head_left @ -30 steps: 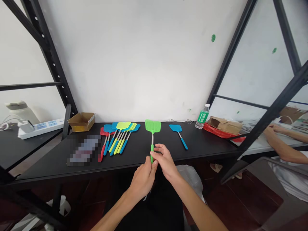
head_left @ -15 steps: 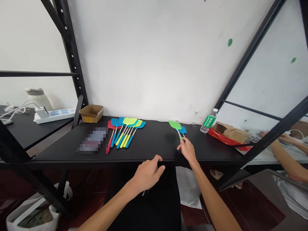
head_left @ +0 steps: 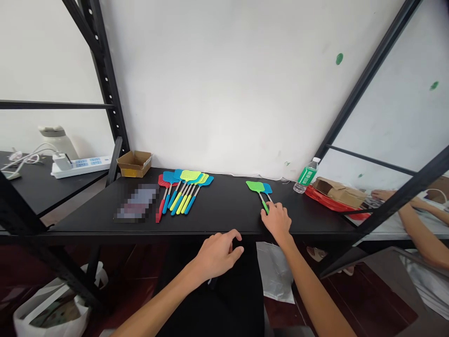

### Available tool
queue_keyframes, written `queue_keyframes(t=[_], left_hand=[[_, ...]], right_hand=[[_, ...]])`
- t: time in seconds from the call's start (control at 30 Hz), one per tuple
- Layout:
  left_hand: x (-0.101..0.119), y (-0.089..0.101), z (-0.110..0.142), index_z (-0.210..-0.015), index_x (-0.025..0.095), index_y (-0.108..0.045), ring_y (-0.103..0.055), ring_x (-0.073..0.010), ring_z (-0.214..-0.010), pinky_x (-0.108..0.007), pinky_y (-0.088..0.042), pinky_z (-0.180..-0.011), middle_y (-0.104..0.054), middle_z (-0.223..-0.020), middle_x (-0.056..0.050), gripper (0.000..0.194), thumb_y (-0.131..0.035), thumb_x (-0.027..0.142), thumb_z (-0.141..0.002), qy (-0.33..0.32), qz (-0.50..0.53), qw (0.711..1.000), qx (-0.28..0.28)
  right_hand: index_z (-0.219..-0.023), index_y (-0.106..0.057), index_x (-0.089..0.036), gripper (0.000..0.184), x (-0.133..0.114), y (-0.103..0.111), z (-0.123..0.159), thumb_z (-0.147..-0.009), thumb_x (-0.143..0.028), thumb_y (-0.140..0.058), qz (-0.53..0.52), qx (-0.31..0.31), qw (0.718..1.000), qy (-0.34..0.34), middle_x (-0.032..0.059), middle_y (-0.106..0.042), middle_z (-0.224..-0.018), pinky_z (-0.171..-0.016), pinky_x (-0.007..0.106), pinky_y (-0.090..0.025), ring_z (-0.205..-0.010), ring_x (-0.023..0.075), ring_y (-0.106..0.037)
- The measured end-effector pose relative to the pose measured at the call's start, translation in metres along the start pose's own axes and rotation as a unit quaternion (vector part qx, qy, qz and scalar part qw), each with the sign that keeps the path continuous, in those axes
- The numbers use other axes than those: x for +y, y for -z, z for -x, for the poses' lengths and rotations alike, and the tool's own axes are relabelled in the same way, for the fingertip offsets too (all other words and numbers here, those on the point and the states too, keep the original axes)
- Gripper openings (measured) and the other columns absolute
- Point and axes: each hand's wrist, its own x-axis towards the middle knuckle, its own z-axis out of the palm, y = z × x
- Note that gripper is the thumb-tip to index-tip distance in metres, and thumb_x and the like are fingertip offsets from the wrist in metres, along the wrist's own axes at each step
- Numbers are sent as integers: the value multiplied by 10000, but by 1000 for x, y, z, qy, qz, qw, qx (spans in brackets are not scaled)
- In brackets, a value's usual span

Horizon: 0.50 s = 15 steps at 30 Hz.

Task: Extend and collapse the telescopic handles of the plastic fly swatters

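Note:
My right hand (head_left: 277, 222) is over the right part of the black table, its fingers curled around the lower handle of a green fly swatter (head_left: 255, 186). The green head rests near the back, tilted to the left. Beside and partly behind it is a blue fly swatter (head_left: 267, 188), its handle mostly hidden by my right hand. My left hand (head_left: 219, 252) hovers in front of the table edge, thumb and index finger apart, holding nothing. Left of centre, several fly swatters lie fanned and overlapping: blue, yellow (head_left: 190, 175) and a red one (head_left: 161, 206).
A small open cardboard box (head_left: 135, 164) sits at the back left beside a blurred-out flat item (head_left: 138, 202). To the right stand a water bottle (head_left: 307, 176) and a torn carton (head_left: 338, 192) on red plastic. Black rack posts frame both sides. Another person's arms (head_left: 417, 224) are at far right.
My right hand carried the green fly swatter from the centre to the right, laying it beside the blue one. My left hand let go of its handle and stayed near the front edge.

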Motion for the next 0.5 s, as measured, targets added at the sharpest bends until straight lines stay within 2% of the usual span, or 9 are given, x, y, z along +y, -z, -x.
queue_keyframes(t=[0.1, 0.17, 0.2, 0.27, 0.37, 0.5], left_hand=[[-1, -1, -1, -1159, 268, -627, -644, -208, -749, -308, -395, -677, -675, -695, 28, 302, -461, 417, -956, 1, -9, 1000, -1], [-3, -2, -2, -1152, 273, -635, -648, -208, -771, -307, -398, -685, -683, -709, 26, 301, -465, 422, -953, 0, -13, 1000, 3], [-4, -2, -3, -1146, 274, -639, -648, -207, -773, -307, -401, -691, -685, -715, 25, 300, -464, 423, -953, -1, -14, 1000, 4], [-5, -2, -4, -1125, 274, -648, -649, -202, -762, -306, -403, -693, -687, -714, 25, 292, -464, 422, -953, -3, -13, 1000, 6], [-7, -1, -5, -1083, 276, -657, -639, -190, -706, -304, -403, -689, -674, -676, 34, 270, -467, 415, -950, -3, -16, 1000, 6], [-8, 3, -5, -1047, 275, -660, -617, -169, -625, -302, -411, -708, -641, -595, 54, 252, -459, 395, -955, -1, -16, 1000, 2]], right_hand=[[-1271, -668, -208, 397, 8, -8, -2, -965, -398, -502, 23, 44, 998, 30, 172, -592, -1292, -918, 429, -447, -1163, 345, -553], [-1353, -622, -225, 450, 14, -15, -8, -988, -438, -465, 33, 42, 997, 48, 161, -536, -1416, -1007, 457, -401, -1269, 358, -494], [-1421, -568, -240, 495, 17, -19, -12, -1000, -465, -436, 39, 28, 997, 58, 148, -482, -1494, -1049, 476, -371, -1346, 371, -434], [-1541, -421, -271, 579, 22, -25, -19, -1020, -513, -348, 48, -38, 995, 77, 114, -373, -1604, -1090, 516, -338, -1438, 395, -338], [-1601, -293, -266, 619, 27, -32, -29, -1037, -508, -207, 48, -125, 987, 83, 85, -313, -1646, -1105, 555, -331, -1456, 398, -332], [-1611, -253, -277, 618, 29, -37, -39, -1032, -470, -152, 50, -144, 986, 61, 72, -304, -1653, -1104, 579, -333, -1454, 387, -343]])
